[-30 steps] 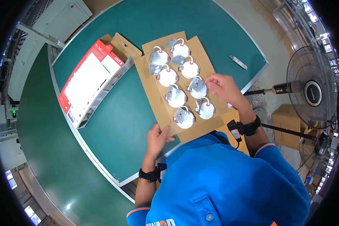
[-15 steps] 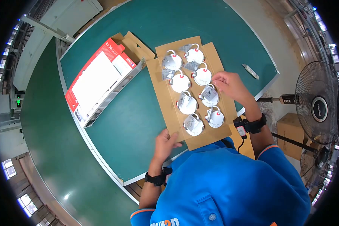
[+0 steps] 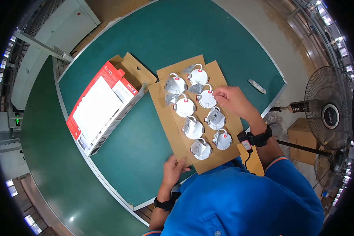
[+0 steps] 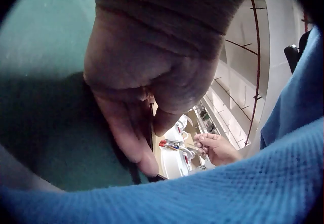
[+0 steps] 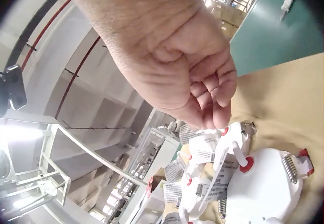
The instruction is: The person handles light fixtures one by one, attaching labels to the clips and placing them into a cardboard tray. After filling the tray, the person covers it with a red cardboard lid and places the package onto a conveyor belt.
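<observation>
Several round white lamps, such as one at the near left (image 3: pixel 202 151), sit in two columns on a flat cardboard sheet (image 3: pixel 167 125), with looped white cables and printed silver labels. At the sheet's near left corner, my left hand (image 3: pixel 174 171) grips the edge, thumb above and fingers along the outside in the left wrist view. Over the right column, my right hand (image 3: pixel 235 103) has its fingers bent loosely, tips beside the second lamp from the far end (image 3: pixel 207 99). Nothing shows between those fingers in the right wrist view (image 5: pixel 202 82); whether they touch the cable, I cannot tell.
An open red and white carton (image 3: pixel 100 102) lies on the green table (image 3: pixel 126 173) to the left, its brown flap near the sheet. A small pale tube-like item (image 3: pixel 257 86) lies at the right. Beyond the table's right edge stands a black fan (image 3: pixel 330 116).
My right hand has moved along the right column, from beside the third lamp from the far end to the second. My left hand stays at the sheet's corner. The head view has shifted.
</observation>
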Motion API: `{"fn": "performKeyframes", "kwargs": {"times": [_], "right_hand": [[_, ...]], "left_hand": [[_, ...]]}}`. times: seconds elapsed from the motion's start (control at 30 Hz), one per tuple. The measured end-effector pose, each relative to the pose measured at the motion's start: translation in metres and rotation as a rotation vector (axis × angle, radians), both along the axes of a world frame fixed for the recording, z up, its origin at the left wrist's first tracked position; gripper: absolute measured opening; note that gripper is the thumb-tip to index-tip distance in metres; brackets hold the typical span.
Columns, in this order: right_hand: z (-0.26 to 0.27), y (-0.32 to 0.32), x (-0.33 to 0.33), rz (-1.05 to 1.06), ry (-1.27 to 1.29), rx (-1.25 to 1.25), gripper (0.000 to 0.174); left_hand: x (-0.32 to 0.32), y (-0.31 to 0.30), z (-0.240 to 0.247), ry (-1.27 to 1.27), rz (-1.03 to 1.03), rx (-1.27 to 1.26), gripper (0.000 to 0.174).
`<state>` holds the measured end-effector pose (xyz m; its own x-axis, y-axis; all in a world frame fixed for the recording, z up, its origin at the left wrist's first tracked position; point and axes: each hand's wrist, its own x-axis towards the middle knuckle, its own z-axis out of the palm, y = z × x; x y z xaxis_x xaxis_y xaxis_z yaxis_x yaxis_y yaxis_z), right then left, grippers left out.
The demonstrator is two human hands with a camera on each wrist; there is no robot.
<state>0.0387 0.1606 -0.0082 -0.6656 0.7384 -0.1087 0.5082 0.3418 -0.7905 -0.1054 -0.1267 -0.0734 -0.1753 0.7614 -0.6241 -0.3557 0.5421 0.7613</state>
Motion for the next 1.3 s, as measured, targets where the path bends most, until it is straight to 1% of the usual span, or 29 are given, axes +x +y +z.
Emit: {"fn": "performKeyframes", "kwargs": {"times": [0.1, 0.17, 0.2, 0.23, 0.33, 0.37, 0.47, 0.57, 0.63, 0.77, 0.87, 0.97, 1.07, 1.3], "right_hand": [[0.008, -0.008, -0.012, 0.074, -0.066, -0.114, 0.012], [0.011, -0.019, -0.025, 0.197, -0.027, -0.107, 0.011], [0.011, -0.025, -0.033, 0.257, -0.008, -0.099, 0.011], [0.007, -0.028, -0.041, 0.302, 0.014, -0.022, 0.009], [-0.018, -0.033, -0.06, 0.345, -0.003, 0.095, 0.01], [-0.025, -0.033, -0.064, 0.39, -0.01, 0.186, 0.01], [-0.04, -0.03, -0.071, 0.414, -0.13, 0.102, 0.012], [-0.027, -0.027, -0.073, 0.342, -0.149, -0.058, 0.014], [-0.028, -0.026, -0.071, 0.339, -0.145, -0.069, 0.014], [-0.025, -0.028, -0.075, 0.314, -0.175, -0.106, 0.015], [-0.019, -0.027, -0.082, 0.265, -0.254, -0.271, 0.015], [-0.03, -0.029, -0.08, 0.293, -0.213, -0.132, 0.013], [-0.036, -0.029, -0.08, 0.239, -0.168, -0.126, 0.012], [-0.036, -0.029, -0.08, 0.267, -0.194, -0.044, 0.014]], "left_hand": [[-0.001, -0.002, 0.002, 0.02, -0.018, -0.017, 0.022], [-0.002, -0.003, 0.001, 0.027, -0.018, -0.027, 0.022], [-0.001, -0.002, 0.0, 0.022, -0.013, -0.028, 0.022], [0.0, -0.002, -0.001, 0.015, -0.007, -0.026, 0.022], [-0.001, -0.003, -0.001, 0.04, 0.005, -0.027, 0.026], [-0.001, -0.003, -0.002, 0.029, 0.016, -0.019, 0.026], [0.0, -0.004, -0.003, 0.006, 0.038, -0.003, 0.026], [0.0, -0.005, -0.006, 0.005, 0.03, -0.002, 0.025], [-0.001, -0.005, -0.007, 0.023, 0.005, -0.001, 0.025], [0.0, -0.005, -0.008, -0.005, 0.03, 0.012, 0.025], [-0.001, -0.005, -0.009, 0.001, 0.021, 0.009, 0.025], [-0.001, -0.003, -0.007, 0.002, 0.016, 0.0, 0.025], [-0.002, -0.001, -0.001, -0.009, 0.021, -0.008, 0.024], [-0.002, -0.001, -0.001, -0.001, 0.009, -0.01, 0.024]]}}
